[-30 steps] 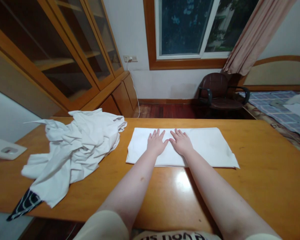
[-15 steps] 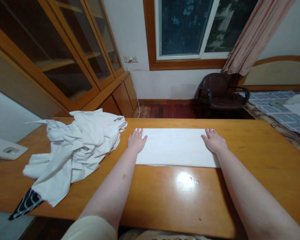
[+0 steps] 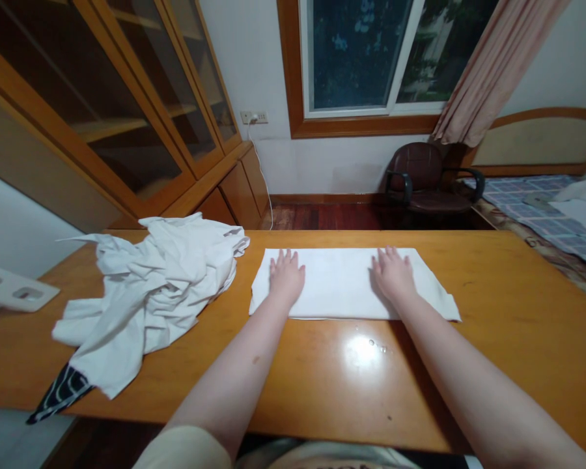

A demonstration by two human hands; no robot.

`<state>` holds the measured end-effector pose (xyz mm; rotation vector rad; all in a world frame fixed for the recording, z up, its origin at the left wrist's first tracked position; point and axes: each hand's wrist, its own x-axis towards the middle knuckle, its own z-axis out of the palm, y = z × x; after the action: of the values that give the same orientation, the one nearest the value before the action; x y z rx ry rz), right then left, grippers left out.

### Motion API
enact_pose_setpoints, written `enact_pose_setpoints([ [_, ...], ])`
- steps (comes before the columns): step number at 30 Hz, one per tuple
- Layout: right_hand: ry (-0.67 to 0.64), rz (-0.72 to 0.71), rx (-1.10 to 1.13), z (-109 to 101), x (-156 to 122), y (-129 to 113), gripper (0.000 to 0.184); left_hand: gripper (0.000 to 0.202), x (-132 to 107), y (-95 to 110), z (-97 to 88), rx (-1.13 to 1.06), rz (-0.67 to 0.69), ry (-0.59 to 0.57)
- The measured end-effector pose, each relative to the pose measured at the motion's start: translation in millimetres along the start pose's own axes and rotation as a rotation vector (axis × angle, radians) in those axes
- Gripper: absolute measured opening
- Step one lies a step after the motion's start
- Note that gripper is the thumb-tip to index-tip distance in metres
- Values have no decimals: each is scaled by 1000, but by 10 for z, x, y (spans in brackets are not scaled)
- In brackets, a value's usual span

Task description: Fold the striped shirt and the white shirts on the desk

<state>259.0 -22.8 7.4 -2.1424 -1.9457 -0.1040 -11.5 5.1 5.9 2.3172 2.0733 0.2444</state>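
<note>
A folded white cloth garment (image 3: 336,283) lies flat as a wide band on the wooden table (image 3: 322,384), its slanted ends reaching past both hands. My left hand (image 3: 287,277) rests palm down on its left part, fingers spread. On the right part lies my right hand (image 3: 393,273), also flat with its fingers apart. Neither hand grips anything. To the left is a crumpled heap of white clothes (image 3: 161,280), with a black patterned piece (image 3: 63,391) sticking out at its lower corner and over the table's front edge.
A white plastic piece with slots (image 3: 19,290) juts in at the far left. Beyond the table stand a glass-door cabinet (image 3: 141,111) and a brown armchair (image 3: 420,176). A bed (image 3: 542,202) is at the right, and a white cord (image 3: 261,169) hangs from the wall socket.
Both hands have moved inward from the ends of the folded garment towards its middle. The slanted end parts of the cloth now show outside the hands.
</note>
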Motion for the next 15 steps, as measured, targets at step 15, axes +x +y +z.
enact_pose_setpoints([
  [15,-244,-111,-54,90,-529,185,62,55,-562,-429,56,89,68,-88],
])
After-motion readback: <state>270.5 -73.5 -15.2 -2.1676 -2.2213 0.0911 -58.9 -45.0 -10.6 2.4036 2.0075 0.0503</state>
